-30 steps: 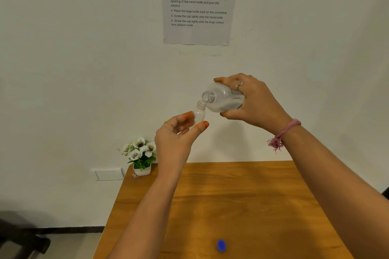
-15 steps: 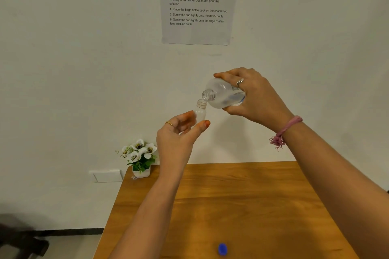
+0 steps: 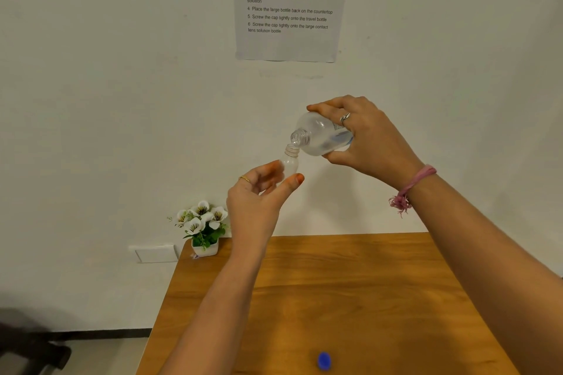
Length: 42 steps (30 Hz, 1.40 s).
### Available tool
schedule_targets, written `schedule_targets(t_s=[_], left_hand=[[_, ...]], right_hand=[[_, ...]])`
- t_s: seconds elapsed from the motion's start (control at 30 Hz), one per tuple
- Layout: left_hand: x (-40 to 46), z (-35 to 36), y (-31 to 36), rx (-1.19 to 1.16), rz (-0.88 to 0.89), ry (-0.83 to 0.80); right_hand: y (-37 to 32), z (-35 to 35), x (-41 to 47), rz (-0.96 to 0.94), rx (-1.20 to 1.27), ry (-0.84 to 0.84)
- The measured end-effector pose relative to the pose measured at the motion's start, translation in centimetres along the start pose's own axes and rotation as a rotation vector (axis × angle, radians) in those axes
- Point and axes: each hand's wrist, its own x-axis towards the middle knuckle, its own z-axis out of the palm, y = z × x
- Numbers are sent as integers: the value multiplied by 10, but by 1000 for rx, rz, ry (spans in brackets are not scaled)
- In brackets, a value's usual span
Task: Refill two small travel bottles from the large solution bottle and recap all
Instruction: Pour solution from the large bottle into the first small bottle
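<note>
Right hand (image 3: 365, 143) is gripping the tipped large bottle (image 3: 323, 137) mouth-to-mouth over the travel bottle (image 3: 289, 163) the left hand (image 3: 259, 195) is pinching above the table (image 3: 350, 283), so any wobble risks spilling.

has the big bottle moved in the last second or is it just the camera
Yes. Against the left hand and travel bottle, the large bottle in the right hand has tipped further, its neck dropping closer to the travel bottle's mouth.
</note>
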Motion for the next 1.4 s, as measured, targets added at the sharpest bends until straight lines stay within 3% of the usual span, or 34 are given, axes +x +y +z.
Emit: schedule_targets(t_s=[1.4], left_hand=[[1, -1, -5, -30, -35, 6]], right_hand=[[-5, -6, 6, -64, -51, -16]])
